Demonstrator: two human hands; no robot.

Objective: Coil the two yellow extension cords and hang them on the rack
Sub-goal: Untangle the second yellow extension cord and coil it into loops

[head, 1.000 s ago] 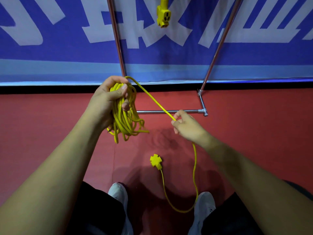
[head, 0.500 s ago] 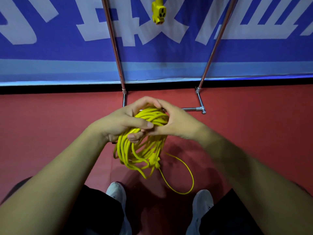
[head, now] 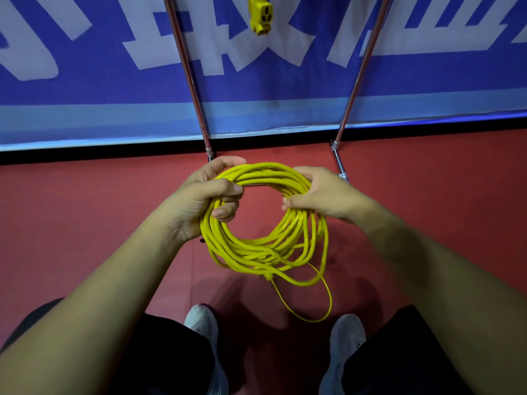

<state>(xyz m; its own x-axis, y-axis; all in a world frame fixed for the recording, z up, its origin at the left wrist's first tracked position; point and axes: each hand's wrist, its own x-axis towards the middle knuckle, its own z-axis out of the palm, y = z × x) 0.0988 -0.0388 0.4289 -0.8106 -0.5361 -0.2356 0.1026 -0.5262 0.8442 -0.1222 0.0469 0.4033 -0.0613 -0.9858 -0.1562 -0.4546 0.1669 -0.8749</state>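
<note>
A yellow extension cord (head: 256, 252) hangs as a round coil between my hands, above the red floor. My left hand (head: 205, 201) is closed around the coil's left side. My right hand (head: 322, 195) grips its upper right side. A thin loose loop of the cord (head: 328, 303) dangles below the coil, toward my shoes. The metal rack (head: 188, 69) stands just ahead, its two slanted poles rising out of view. A yellow socket end of another cord (head: 261, 14) hangs between the poles at the top of the frame; what it hangs from is hidden.
A blue banner with white lettering (head: 85, 81) runs along the wall behind the rack. The rack's base tubes (head: 339, 163) lie on the red floor (head: 85, 223). My white shoes (head: 202, 326) stand directly below the coil.
My right hand brought the trailing cord in and joined the left at the bundle. The hands then spread apart, opening the bundle into a wide ring. The plug has left the floor.
</note>
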